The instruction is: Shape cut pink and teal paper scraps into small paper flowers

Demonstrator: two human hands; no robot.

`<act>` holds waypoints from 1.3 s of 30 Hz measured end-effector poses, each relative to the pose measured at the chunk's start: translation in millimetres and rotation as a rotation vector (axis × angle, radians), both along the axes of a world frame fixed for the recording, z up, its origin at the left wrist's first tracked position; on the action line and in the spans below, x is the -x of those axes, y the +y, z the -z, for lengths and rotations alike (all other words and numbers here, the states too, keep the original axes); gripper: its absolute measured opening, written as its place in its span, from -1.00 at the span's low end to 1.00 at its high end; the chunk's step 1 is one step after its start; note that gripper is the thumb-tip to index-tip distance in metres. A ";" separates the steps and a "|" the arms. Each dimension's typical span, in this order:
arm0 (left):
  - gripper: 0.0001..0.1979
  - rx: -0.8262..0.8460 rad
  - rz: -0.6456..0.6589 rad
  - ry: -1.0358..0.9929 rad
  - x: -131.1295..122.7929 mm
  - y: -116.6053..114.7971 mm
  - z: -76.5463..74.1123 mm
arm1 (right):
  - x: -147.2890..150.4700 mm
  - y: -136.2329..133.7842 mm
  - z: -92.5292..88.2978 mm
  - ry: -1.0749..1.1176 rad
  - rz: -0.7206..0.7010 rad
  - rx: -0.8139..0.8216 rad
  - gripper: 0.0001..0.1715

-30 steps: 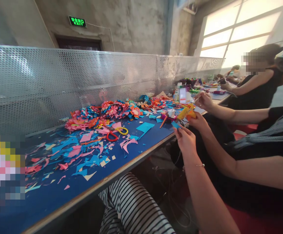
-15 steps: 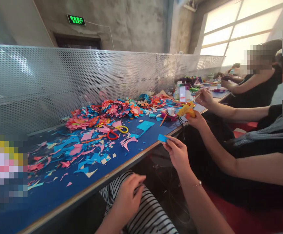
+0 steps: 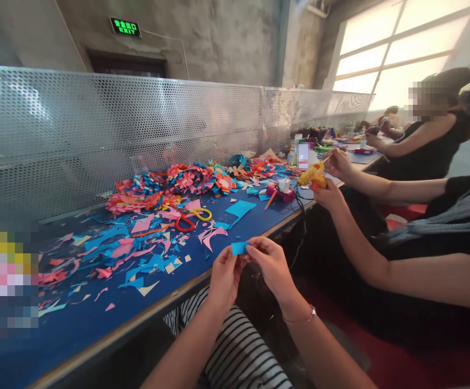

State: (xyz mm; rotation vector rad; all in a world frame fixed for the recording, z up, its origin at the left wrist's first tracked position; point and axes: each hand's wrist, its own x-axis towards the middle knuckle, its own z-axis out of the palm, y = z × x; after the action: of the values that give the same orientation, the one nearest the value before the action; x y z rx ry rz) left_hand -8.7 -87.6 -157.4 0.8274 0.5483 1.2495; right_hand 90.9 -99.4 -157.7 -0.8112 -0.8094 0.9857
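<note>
A small blue paper piece (image 3: 240,248) is held between both hands above the lap, near the table's front edge. My left hand (image 3: 225,273) pinches its left end with thumb and fingers. At its right end, the fingertips of my right hand (image 3: 269,265) are closed on it. On the blue table (image 3: 214,263) beyond the hands lie pink, blue and cream paper scraps (image 3: 123,247). Scissors (image 3: 194,218) with one red and one yellow handle rest among them.
Colourful paper flowers (image 3: 190,179) are heaped against a perforated metal screen (image 3: 219,121). At the right, a neighbouring person's hands hold a yellow glue gun (image 3: 311,175), its cord hanging over the edge. A larger blue sheet (image 3: 240,208) lies on the table.
My left hand has risen from the lap and taken hold of the blue paper. My right hand has moved left and slightly down with it, and the two hands now meet.
</note>
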 end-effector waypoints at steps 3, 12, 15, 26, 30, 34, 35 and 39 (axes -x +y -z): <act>-0.69 -0.052 -0.015 0.008 3.4 0.0 1.0 | 3.8 -2.8 -4.6 -0.094 0.057 0.018 -0.80; -0.67 -0.135 -0.029 0.057 6.1 -2.3 0.7 | 6.7 -8.5 -9.2 -0.255 0.114 0.053 -0.82; -0.68 -0.140 -0.037 0.064 7.6 -2.5 0.6 | 7.0 -9.6 -9.4 -0.298 0.122 0.050 -0.83; -0.72 -0.101 -0.040 0.020 12.8 0.0 2.0 | 5.6 -12.9 -15.6 -0.270 -0.001 0.043 -0.79; -0.71 -0.100 -0.062 0.002 9.9 0.3 -0.7 | 6.7 -16.4 -17.0 -0.269 -0.022 -0.015 -0.79; -0.71 -0.111 -0.098 0.004 3.8 -3.2 -6.9 | 6.4 -17.3 -16.9 -0.261 -0.019 -0.021 -0.76; -0.72 -0.116 -0.104 0.010 2.0 -4.4 -8.3 | 6.0 -16.6 -16.5 -0.259 -0.003 -0.011 -0.76; -0.73 -0.128 -0.104 0.044 -6.1 -6.7 -12.2 | 2.2 -10.8 -11.9 -0.241 0.055 -0.003 -0.77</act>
State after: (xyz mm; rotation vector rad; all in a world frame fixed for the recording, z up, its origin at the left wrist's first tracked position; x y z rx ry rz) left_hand -2.6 -94.3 -145.2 0.9450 0.5563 1.3750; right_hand 88.7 -110.2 -145.8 -0.9564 -0.9895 0.8475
